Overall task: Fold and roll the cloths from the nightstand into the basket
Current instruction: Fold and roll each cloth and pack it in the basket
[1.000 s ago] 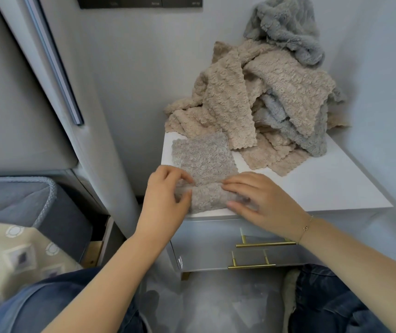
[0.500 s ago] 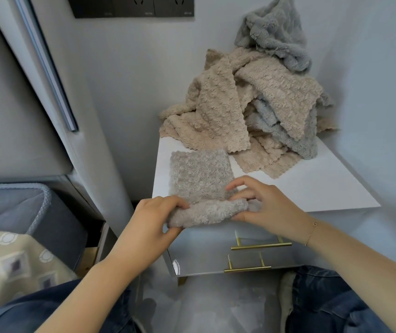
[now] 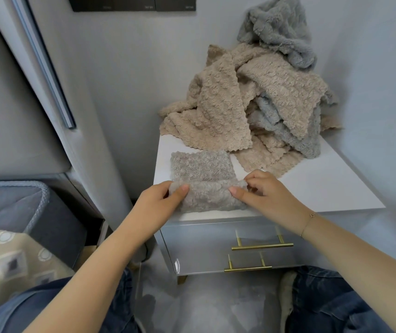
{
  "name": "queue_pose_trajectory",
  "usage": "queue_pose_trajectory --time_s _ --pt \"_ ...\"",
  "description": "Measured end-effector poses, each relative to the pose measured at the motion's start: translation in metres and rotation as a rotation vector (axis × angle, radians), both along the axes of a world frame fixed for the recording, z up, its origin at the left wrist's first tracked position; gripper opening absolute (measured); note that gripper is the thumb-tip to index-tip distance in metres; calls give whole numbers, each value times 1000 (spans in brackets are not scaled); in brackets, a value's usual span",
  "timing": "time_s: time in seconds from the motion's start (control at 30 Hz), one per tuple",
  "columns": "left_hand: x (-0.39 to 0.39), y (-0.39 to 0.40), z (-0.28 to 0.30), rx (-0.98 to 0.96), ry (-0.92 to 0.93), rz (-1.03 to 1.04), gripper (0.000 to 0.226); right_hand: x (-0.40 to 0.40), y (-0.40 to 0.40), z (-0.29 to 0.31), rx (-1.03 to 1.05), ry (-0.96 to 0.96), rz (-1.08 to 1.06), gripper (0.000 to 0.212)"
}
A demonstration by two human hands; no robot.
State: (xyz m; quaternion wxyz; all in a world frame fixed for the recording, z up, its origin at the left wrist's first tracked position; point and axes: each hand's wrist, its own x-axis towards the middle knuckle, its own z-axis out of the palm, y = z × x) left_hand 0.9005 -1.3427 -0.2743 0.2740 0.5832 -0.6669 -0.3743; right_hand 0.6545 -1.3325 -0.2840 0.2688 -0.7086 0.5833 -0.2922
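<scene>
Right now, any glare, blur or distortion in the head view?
Head view: soft even light; small glare spot on the glossy grey drawer front; wide-angle bending at the grey wall panel; fuzzy taupe cloth and both hands sharp.

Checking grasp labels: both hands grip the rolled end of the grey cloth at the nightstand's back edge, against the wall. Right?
Not quite. The head view shows the left hand and right hand gripping the rolled end of the grey cloth at the nightstand's front edge, above the drawers, not against the wall.
</scene>
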Motion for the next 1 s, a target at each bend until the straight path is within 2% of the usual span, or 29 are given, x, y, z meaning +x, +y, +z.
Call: queue_pose_trajectory --time_s 0.07,0.13,0.23,0.33,0.43,0.5,0.57,0.67,0.73,0.87,1.0 --pt "-5 -3 -3 3 17 55 45 2 -2 -1 -138 120 -73 52" --pt "-8 -4 -5 -26 2 93 39 4 -2 2 -370 211 -94 45" --pt "-15 -2 -6 -94 7 170 14 8 -2 6 -561 303 110 43" --pt "-18 -5 -11 -193 -32 234 13 11 -4 -5 -513 430 281 51" --pt "-10 -12 -13 -265 10 241 15 13 -9 -16 -491 418 281 47" --pt "-4 -12 -11 -402 -37 149 10 13 -12 -17 -533 414 258 40" --pt "-2 -8 -10 -495 -87 -40 10 13 -12 -16 -546 424 242 37" --pt "1 -1 -14 -388 -153 -244 54 11 -12 -13 -486 364 232 33" --pt "6 1 -17 -398 -252 -277 67 10 -15 -7 -383 254 245 30" --pt "8 9 -16 -440 -319 -283 65 2 -10 6 -201 67 232 26" --pt "5 16 -8 -387 -223 -232 40 1 1 12 -56 -85 200 25"
